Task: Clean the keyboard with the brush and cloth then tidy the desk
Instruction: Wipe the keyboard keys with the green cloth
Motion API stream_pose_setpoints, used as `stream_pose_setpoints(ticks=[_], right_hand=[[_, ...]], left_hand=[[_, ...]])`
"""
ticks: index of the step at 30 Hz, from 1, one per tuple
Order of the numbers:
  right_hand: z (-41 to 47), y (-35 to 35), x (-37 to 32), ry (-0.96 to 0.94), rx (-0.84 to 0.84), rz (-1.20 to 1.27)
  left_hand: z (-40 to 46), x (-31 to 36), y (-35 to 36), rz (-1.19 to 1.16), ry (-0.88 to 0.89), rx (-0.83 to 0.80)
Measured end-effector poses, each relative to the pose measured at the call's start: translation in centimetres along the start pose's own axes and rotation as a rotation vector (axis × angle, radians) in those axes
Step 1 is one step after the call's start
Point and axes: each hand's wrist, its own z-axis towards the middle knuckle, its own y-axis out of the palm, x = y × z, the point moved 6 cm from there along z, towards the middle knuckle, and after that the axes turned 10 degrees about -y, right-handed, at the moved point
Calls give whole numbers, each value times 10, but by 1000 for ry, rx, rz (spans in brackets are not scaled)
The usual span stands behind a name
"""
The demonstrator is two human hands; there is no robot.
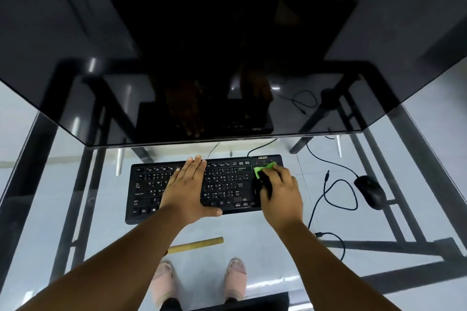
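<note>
A black keyboard (146, 192) lies on the glass desk (278, 240) in front of me. My left hand (185, 192) rests flat on its middle keys, fingers together and pointing away. My right hand (281, 197) is closed around a brush with a black handle and a bright green head (264, 169). The green head touches the keyboard's upper right corner, over the number pad. No cloth is in view.
A large dark monitor (227, 58) hangs over the far side of the keyboard. A black mouse (370, 192) and its looping cables (336, 192) lie to the right. A yellow ruler-like stick (199, 244) lies near the front edge. My feet show through the glass.
</note>
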Motion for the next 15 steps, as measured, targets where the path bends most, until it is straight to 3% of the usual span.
stream_pose_setpoints(ticks=[6,8,12,15], right_hand=[[-7,13,-34,-408,-227,23],[-4,5,-18,-325,-155,26],[15,-13,28,24,71,73],[37,-15,32,100,63,75]], left_hand=[[0,3,-3,4,-29,-22],[0,4,-4,1,-29,-23],[-1,4,-5,-4,-42,-28],[0,5,-5,-5,-47,-27]])
